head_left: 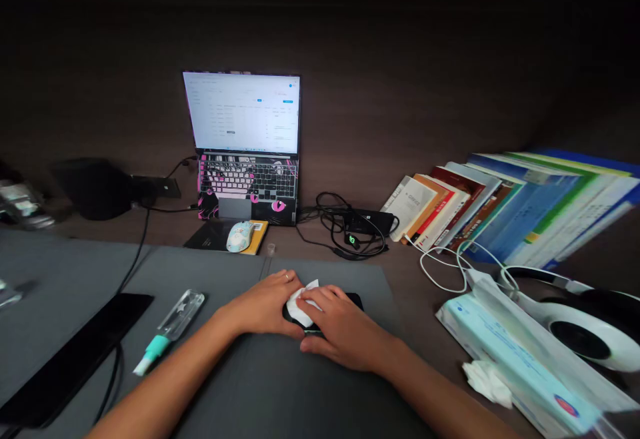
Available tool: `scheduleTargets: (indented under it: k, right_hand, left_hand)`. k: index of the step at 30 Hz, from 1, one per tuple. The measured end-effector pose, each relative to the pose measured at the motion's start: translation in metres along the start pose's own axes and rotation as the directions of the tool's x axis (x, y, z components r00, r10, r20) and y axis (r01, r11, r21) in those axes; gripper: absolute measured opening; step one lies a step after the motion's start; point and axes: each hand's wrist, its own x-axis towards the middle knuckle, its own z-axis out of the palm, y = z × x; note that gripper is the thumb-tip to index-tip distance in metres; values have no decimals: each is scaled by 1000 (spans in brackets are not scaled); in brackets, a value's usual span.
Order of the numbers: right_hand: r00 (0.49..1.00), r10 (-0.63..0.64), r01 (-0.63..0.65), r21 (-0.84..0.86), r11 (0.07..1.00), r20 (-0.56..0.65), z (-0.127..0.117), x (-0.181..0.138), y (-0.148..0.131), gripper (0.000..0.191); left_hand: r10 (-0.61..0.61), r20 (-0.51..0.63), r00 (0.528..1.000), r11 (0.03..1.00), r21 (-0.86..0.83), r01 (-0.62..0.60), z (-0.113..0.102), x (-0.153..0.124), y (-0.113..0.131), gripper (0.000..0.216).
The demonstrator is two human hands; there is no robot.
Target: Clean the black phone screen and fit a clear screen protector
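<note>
Two hands meet over one black phone (354,300) lying on the grey mat (240,392), midway between its side edges and nearer its far edge. One white wipe (301,304) lies on the phone. The right hand (341,330) comes in at a slant, palm down, fingers narrowed over the wipe and pinning it to the phone. The left hand (267,303) lies flat, fingers together against the phone's left end; whether it grips I cannot tell. One spray bottle (173,328) lies well apart toward the mat's left edge, beside one dark tablet (70,354). One tissue pack (520,359) and one crumpled tissue (487,382) sit at the surface's right edge. Bare mat lies open along its near edge.
</note>
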Motion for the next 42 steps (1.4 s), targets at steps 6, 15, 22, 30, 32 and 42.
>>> scheduleTargets:
  k: [6,15,22,30,32,42]
  right_hand:
    - [998,-35,35,3,999,59,-11,-3,0,49]
    - [993,-72,66,66,996,93,-14,-5,-1,51]
    - [995,-61,58,53,997,73,-15,-3,4,36]
    - [993,-67,59,79,995,94,-13,1,-1,44]
    - [995,-54,49,60,997,86,-7,6,-4,52]
    - [999,29,-32,-78,996,-44,-7,3,4,32]
  left_hand:
    - [2,1,1000,999,-46,-2,0,-2,-3,58]
    - [4,19,1000,999,-35,-3,-3,-4,-5,76]
    - [27,16,1000,1000,-10,-27,-1,-4,-9,81]
    - [3,38,999,999,51,-5,-7,-2,-2,65]
    - [2,44,999,999,54,-4,-8,-2,0,60]
    - [19,29,999,1000,8,-19,-8,-4,-2,70]
